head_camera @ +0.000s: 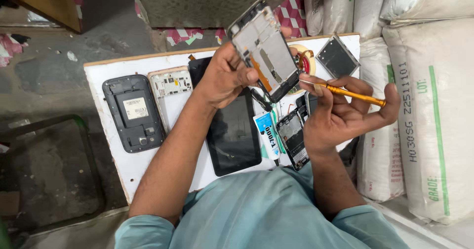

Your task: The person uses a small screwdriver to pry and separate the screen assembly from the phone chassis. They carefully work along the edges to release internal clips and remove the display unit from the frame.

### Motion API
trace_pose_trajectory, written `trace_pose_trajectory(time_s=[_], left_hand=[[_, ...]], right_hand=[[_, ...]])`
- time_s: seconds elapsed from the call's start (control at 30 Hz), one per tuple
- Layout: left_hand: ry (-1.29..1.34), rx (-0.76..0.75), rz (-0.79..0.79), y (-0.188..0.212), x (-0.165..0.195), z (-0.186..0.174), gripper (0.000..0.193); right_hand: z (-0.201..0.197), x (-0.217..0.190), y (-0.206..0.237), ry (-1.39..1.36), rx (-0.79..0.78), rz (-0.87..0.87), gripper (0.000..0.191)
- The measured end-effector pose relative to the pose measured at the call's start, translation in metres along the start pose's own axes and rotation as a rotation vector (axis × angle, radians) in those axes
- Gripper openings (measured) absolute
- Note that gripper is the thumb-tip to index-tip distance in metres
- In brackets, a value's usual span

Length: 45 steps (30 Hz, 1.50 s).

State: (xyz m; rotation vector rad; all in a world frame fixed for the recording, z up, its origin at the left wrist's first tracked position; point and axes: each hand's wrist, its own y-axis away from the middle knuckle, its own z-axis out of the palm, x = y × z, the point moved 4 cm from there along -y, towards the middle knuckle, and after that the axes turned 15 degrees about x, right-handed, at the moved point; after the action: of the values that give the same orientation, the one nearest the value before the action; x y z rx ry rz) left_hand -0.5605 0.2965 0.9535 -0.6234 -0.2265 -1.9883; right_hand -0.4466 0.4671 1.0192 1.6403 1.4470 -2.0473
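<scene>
The right hand (340,113) was closed around an orange-handled screwdriver (345,92), its tip at the phone frame (264,49). The left hand (224,76) gripped that frame, raised and tilted above the white board (116,170). On the board lay a dark tablet (233,135), a glue tube (267,134) and a black phone shell (133,113). White sacks (424,115) stood beyond the board's edge.

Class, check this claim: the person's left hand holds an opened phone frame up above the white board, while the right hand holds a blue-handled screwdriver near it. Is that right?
Not quite. The handle colour is wrong: the screwdriver in the right hand is orange-yellow, not blue. As the head view shows, the left hand does hold the opened phone frame up above the white board.
</scene>
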Motion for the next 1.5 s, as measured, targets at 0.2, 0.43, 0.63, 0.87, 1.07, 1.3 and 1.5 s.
trace_pose_trajectory(time_s=[0.2, 0.43, 0.63, 0.87, 1.07, 1.3, 1.5], left_hand=[[0.098, -0.019, -0.028, -0.005, -0.003, 0.006, 0.091], [0.05, -0.026, -0.091, -0.004, -0.009, 0.004, 0.09], [0.018, -0.037, -0.138, -0.009, -0.01, 0.009, 0.089], [-0.083, 0.077, -0.153, -0.005, -0.016, 0.004, 0.099], [-0.143, 0.098, -0.149, -0.005, -0.02, -0.003, 0.1], [-0.114, 0.098, -0.147, -0.005, -0.018, -0.001, 0.099], [-0.104, 0.089, -0.163, -0.005, -0.017, 0.002, 0.098]], right_hand=[[0.002, 0.003, -0.01, 0.007, 0.016, -0.012, 0.068], [-0.003, 0.009, -0.014, -0.038, 0.075, -0.026, 0.071], [-0.009, 0.016, -0.016, -0.042, 0.102, 0.011, 0.072], [-0.01, 0.018, -0.017, -0.037, 0.102, 0.005, 0.071], [-0.008, 0.016, -0.019, -0.07, 0.109, 0.025, 0.07], [-0.007, 0.016, -0.02, -0.05, 0.118, 0.022, 0.072], [-0.011, 0.019, -0.019, -0.009, 0.126, 0.017, 0.072]])
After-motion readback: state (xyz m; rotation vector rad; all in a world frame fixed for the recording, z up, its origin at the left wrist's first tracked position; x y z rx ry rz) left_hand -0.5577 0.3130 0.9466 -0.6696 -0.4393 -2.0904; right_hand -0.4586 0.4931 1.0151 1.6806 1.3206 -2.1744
